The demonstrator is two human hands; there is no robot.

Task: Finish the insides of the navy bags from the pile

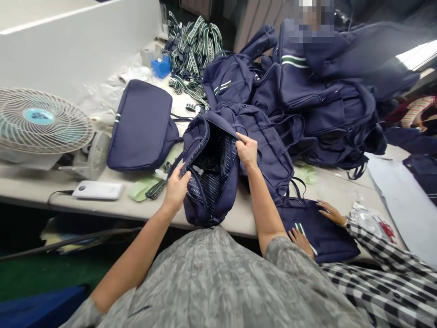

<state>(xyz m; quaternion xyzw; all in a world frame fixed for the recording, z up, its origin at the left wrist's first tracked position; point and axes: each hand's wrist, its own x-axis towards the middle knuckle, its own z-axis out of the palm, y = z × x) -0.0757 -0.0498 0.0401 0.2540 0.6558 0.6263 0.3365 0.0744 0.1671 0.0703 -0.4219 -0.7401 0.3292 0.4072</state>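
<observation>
Dark blue cloth backpack (218,182) is held open at the near table edge, its rim gripped by the left hand (175,189) and right hand (247,150); striped lining is seen inside. More blue bags (324,100) are piled on the pale table (112,200), beside a white fan (41,120).

The left hand (175,189) hides its fingertips behind the rim of the open bag (211,182) — how deep the bag goes cannot be seen. The right hand (247,150) covers the far rim. The fan (41,120) is cut by the left picture edge. At the table's (112,207) near right edge, a co-worker's hands (316,228) cover part of a flat bag (321,230). The face above is blurred.
</observation>
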